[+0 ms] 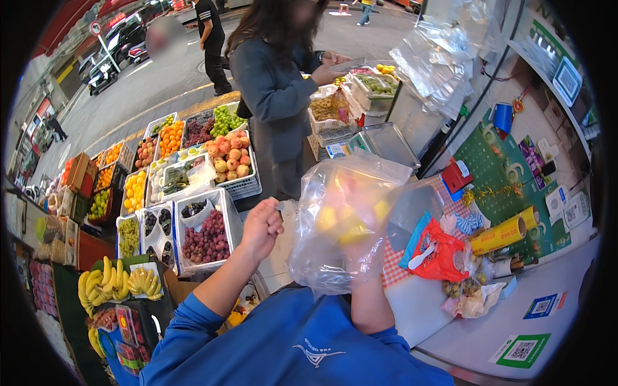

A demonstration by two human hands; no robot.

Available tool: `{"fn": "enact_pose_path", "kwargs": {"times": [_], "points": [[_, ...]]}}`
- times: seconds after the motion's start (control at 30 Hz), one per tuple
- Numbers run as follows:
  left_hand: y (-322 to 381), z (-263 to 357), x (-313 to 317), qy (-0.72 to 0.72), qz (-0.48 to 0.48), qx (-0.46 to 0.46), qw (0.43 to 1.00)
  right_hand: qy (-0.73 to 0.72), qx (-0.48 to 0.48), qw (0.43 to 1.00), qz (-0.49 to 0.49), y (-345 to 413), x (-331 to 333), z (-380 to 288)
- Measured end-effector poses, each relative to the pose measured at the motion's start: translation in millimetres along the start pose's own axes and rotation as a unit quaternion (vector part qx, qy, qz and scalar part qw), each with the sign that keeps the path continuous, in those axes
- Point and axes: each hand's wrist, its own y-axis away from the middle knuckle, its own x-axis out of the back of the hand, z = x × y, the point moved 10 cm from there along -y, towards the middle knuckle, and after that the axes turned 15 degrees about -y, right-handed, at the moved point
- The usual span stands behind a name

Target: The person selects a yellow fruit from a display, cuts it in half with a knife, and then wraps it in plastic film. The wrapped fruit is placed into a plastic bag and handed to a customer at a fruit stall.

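Note:
A clear plastic bag [314,255] hangs in front of my chest, with blurred yellow pieces [355,232], probably fruit, showing through it. My right hand [359,195] is at the bag and appears only through the film, so its exact grip is hard to make out. To the left of the bag, my left hand [263,224] is raised with its fingers curled in, and I see nothing clearly held in it. Below that hand and to its left stands a white foam box [235,217] of red grapes [206,241].
Fruit crates with pomegranates [229,157] and oranges [171,137] line the left. Bananas [104,282] lie nearer. A customer [275,91] stands ahead holding a phone. On the right, a counter [463,337] carries a red bag [437,255], beside a metal tray [391,144] and hanging plastic bags [434,62].

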Motion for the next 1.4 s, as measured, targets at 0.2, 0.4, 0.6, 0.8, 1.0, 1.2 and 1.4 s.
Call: {"fn": "enact_pose_path", "kwargs": {"times": [0.2,0.4,0.6,0.8,1.0,1.2,1.4], "points": [[55.9,-56.8,-53.9,0.075,-0.214,0.148,0.963,0.02,-0.021,0.999,0.02,-3.2,-2.5,13.9],[69.1,-44.6,-55.4,-0.017,-0.263,0.076,0.962,0.021,-0.025,0.997,0.077,-0.2,1.2,8.0],[97.0,-3.6,-49.6,0.004,-0.275,-0.088,0.958,0.111,-0.05,0.987,-0.103,-0.6,-29.0,0.1],[98.5,4.4,18.6,0.292,-0.089,-0.181,0.935,-0.056,-0.155,0.986,-0.009,-13.1,11.7,7.8],[123.1,-16.8,34.0,0.299,-0.062,-0.133,0.943,-0.171,-0.174,0.97,-0.004,-8.1,16.7,8.6],[115.4,-125.3,71.9,0.012,0.152,0.064,0.986,-0.126,-0.165,0.977,-0.045,0.4,9.2,7.8],[119.6,-78.3,60.1,-0.502,0.213,0.042,0.837,-0.127,-0.168,0.977,-0.003,6.5,22.0,7.9]]}}
